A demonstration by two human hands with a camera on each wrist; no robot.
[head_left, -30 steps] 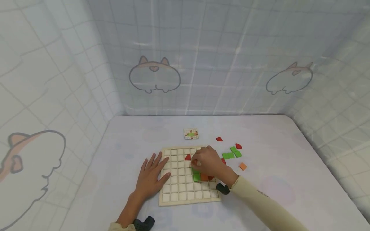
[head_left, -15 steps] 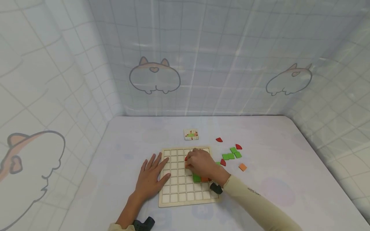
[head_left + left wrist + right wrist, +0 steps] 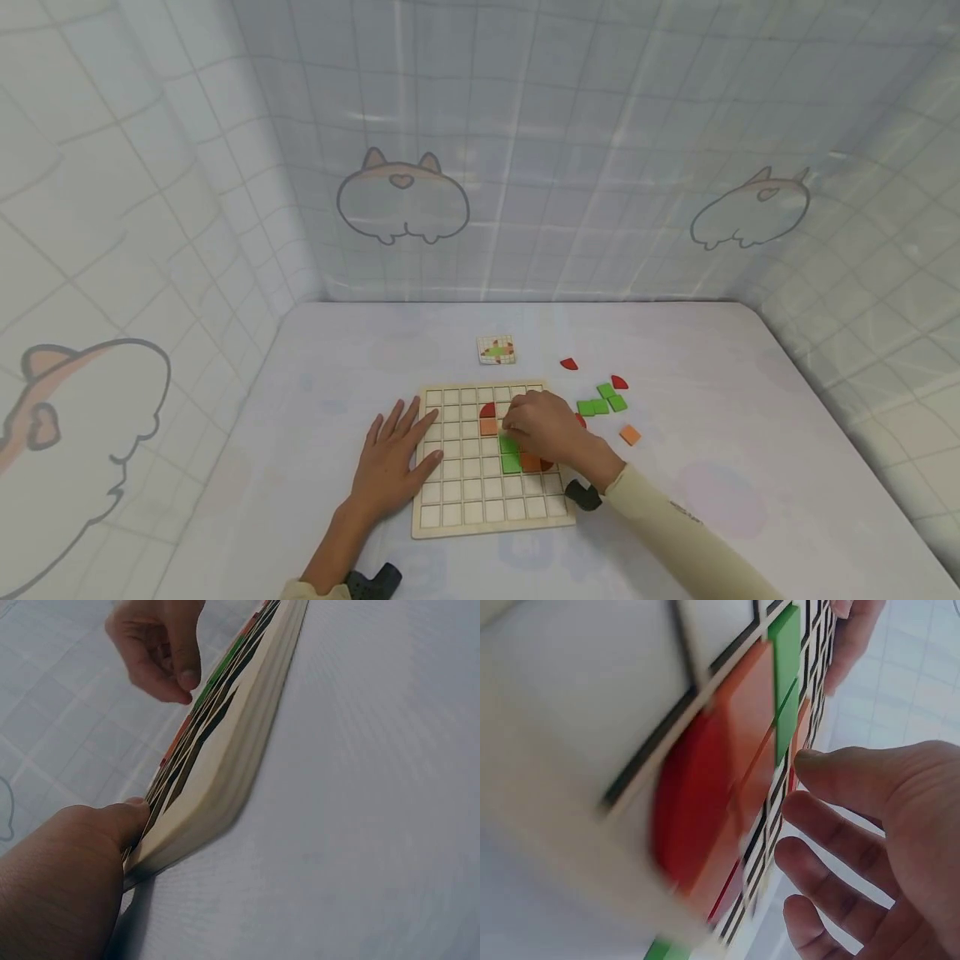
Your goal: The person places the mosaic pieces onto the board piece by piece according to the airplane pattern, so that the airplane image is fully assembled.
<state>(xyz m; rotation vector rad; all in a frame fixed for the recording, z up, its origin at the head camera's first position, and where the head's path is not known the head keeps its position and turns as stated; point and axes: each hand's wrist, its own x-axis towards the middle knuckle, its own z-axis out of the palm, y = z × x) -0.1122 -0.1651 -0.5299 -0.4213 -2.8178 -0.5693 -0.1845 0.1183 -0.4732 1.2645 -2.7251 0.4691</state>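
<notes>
I see the left hand [image 3: 393, 462], fingers spread, on the grid board [image 3: 472, 487] lying on the surface [image 3: 360, 350]; the right hand's grip [image 3: 543, 425] sits loosely apart near 2 green tiles [image 3: 511, 462]. Sleeve lettering [image 3: 686, 512]: too blurred to read.

The grid board [image 3: 462, 490] looked like pale, bare wood, matt along its smooth, rounded rim, and the red piece [image 3: 696, 799], orange tile [image 3: 746, 686] and green tile [image 3: 784, 645] set in it had smooth, painted-looking faces with a soft sheen. Around the board the tabletop [image 3: 360, 342] was smooth and dull, while well beyond it the wall sheet [image 3: 555, 183] looked like thin plastic, glossy where bright streaks ran down it. Nearer than the board, the right sleeve [image 3: 686, 533] was matt cloth, and the black wrist device [image 3: 375, 581] looked like dull plastic.
</notes>
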